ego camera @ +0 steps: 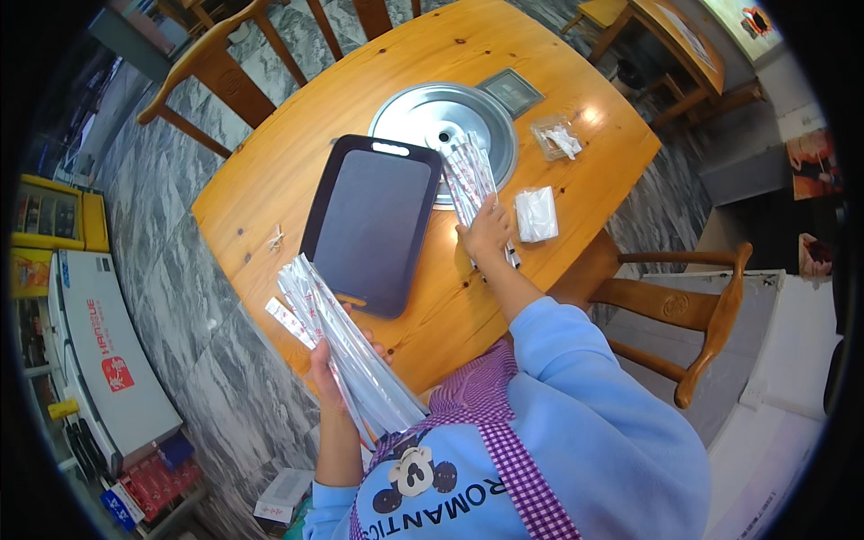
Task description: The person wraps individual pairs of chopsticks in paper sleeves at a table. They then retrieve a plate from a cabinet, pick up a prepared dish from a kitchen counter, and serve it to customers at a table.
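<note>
My left hand point(337, 368) is closed around a bundle of long paper-wrapped sticks point(337, 324), likely chopsticks, held against my apron below the table's near edge. My right hand point(489, 233) rests on a second bundle of wrapped sticks point(467, 177), which lies partly over the round metal basin point(503, 135) set in the table; whether the fingers grip it cannot be told. Between the bundles lies a dark rectangular tray point(378, 216), its far end over the basin's rim. A white plastic-wrapped packet point(536, 214) sits to the right of my right hand.
On the wooden table point(324, 108) are a clear plastic container with white scraps point(559, 138), a small square panel point(511, 92) and a twisted white scrap point(275, 238). Wooden chairs stand at the near right point(665, 307) and far left point(233, 81). A white chest freezer point(111, 351) stands at left.
</note>
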A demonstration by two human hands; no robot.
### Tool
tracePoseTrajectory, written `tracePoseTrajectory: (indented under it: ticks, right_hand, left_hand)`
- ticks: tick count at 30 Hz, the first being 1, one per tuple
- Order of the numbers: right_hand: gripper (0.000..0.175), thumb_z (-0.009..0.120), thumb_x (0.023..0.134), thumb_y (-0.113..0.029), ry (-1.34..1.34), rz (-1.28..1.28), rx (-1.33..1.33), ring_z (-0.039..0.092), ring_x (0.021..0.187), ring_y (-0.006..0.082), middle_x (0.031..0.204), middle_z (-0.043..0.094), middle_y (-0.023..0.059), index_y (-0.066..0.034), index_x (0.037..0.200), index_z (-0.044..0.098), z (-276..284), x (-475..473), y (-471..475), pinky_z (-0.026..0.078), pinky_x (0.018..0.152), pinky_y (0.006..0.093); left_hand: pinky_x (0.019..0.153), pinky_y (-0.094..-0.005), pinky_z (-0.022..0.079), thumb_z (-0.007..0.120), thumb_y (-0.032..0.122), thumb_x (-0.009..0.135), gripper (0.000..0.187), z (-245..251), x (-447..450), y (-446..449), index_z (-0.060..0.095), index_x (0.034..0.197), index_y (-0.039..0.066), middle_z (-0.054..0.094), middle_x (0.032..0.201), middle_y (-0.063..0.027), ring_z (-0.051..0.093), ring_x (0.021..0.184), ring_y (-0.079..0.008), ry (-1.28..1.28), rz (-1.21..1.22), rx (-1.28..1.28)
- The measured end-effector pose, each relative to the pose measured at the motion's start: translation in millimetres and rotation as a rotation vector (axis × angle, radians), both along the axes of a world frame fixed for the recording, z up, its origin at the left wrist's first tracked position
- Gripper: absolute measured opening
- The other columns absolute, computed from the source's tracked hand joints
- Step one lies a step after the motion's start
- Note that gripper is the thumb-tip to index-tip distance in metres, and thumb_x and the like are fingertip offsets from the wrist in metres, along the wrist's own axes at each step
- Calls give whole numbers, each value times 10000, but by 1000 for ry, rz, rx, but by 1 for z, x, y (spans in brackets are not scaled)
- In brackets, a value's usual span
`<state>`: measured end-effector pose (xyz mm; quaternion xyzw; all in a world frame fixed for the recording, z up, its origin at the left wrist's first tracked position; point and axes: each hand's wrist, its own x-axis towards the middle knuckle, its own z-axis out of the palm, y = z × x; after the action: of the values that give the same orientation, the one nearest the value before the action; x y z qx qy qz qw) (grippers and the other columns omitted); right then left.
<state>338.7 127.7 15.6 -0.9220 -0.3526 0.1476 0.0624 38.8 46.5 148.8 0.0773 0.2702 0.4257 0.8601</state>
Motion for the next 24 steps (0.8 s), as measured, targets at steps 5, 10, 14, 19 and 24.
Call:
tracePoseTrajectory:
  ticks: [5,10,14,19,24]
  right_hand:
    - [644,689,698,-256,-1,-60,-42,458,1088,318,1117,469,181,-30,1199,353,2,-3,13,397,883,464]
    - [515,610,753,-218,32,-136,-111,503,1080,385,1146,494,231,-12,1169,388,2,3,29,459,858,431]
    - [404,584,767,-195,96,-145,11,561,1028,369,1063,563,265,10,1095,466,-3,12,33,462,852,405]
    - [263,562,726,-61,645,-187,293,551,565,209,745,533,124,24,965,495,34,-18,0,493,518,377]
    - [471,598,738,-22,1287,-66,426,550,552,181,759,511,97,-2,1155,379,116,-165,-80,491,464,329]
  left_hand:
    - [783,-507,489,430,511,834,619,5,-16,-8,414,1246,49,550,1032,-162,594,901,-320,70,114,-38]
    - [811,-530,478,449,509,823,614,1,-26,-23,458,1193,18,546,1051,-170,574,960,-342,41,186,-82]
    - [825,-536,471,466,512,814,643,-2,-45,-37,430,1223,17,533,1098,-188,558,991,-361,-18,218,-151]
    - [836,-531,469,426,499,838,626,-3,-94,-46,413,1223,5,528,1075,-189,549,1013,-373,-36,215,-159]
    - [827,-549,473,407,487,861,616,-12,-131,-34,426,1221,-13,543,1076,-213,530,1057,-396,-277,89,-84]
